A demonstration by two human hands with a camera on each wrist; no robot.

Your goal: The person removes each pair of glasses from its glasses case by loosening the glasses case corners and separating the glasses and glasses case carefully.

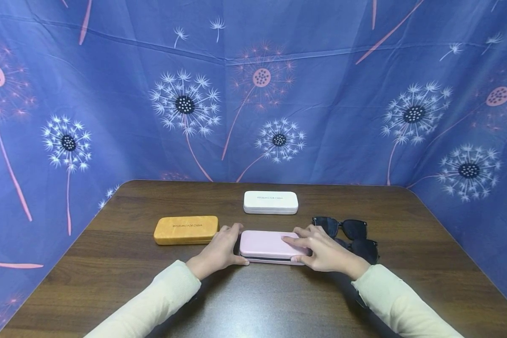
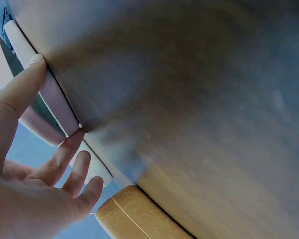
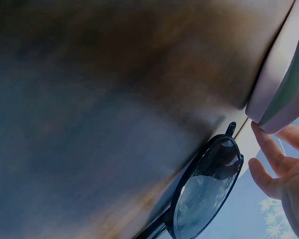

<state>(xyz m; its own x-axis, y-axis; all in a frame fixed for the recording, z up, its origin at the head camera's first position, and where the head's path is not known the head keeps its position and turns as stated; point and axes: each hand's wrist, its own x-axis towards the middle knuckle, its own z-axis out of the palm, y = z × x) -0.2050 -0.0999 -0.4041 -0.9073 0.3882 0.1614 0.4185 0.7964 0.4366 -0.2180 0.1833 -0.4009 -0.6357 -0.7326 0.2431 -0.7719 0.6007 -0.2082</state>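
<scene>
A pink glasses case (image 1: 259, 241) lies in the middle of the table, its lid raised a little so that a dark gap runs along the front. My left hand (image 1: 219, 249) holds its left end, thumb at the front corner and fingers at the back. My right hand (image 1: 327, 251) grips the right end, with a finger on top of the lid and the thumb at the front edge. In the left wrist view a green lining (image 2: 42, 112) shows between lid and base. The inside of the case is mostly hidden.
An orange glasses case (image 1: 186, 231) is left of my left hand, and a white one (image 1: 270, 203) stands behind the pink case. Black sunglasses (image 1: 354, 229) lie beside my right hand, with another dark pair (image 1: 365, 249) partly hidden behind the wrist. A patterned blue cloth (image 1: 321, 94) surrounds the table.
</scene>
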